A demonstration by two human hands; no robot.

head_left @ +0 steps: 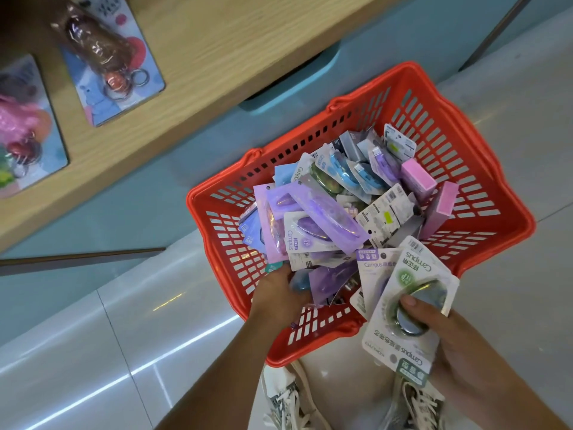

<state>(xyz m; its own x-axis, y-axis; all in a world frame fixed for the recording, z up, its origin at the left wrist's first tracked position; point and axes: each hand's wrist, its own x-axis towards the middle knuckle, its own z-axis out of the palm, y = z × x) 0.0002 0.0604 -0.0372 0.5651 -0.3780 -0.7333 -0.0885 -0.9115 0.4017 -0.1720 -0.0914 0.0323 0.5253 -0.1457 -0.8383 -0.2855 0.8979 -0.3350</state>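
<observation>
Head view: right hand [459, 346] pinches green correction-tape pack [400, 346], thumb on top, over near corner of red basket [483, 144] on floor [533, 156]; left hand [279, 296] inside among purple packs [313, 221], fingers hidden, grip unclear.

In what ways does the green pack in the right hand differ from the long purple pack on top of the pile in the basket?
Colour: the green pack has a white card with green marks, while the purple pack is lilac all over.
Support: the right hand grips the green pack, thumb on its blister, while the purple pack lies loose on the pile in the basket.
Shape: the green pack's blister is oval and the purple pack's is long and narrow.
Both are carded blister packs.
</observation>
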